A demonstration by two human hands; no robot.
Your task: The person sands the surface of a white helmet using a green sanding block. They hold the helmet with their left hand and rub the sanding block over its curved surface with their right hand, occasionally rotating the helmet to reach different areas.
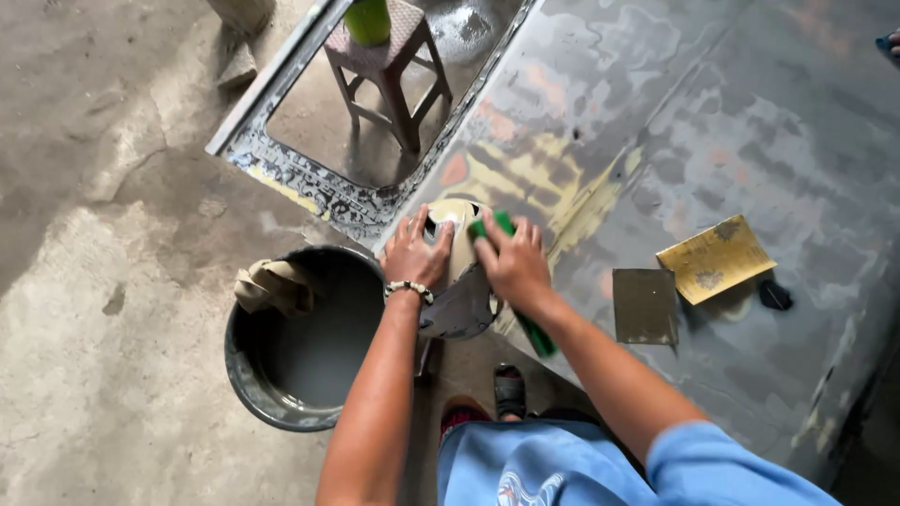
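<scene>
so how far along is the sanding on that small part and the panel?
Done: large areas of the big panel are rubbed to patchy grey, yellow and orange. In hand: the left hand steadies a small curved part on the panel's edge while the right hand works it with a green pad. The part's upper end looks pale, its lower end dark grey. Two abrasive sheets lie unused.

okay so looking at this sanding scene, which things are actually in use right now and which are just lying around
In use:
left hand steadying the rounded part
right hand pressing the green pad on it
dark bucket right beside it

Lying about:
yellow sandpaper sheet
grey sandpaper sheet
small dark scrap
stool
cloth on bucket rim
</scene>
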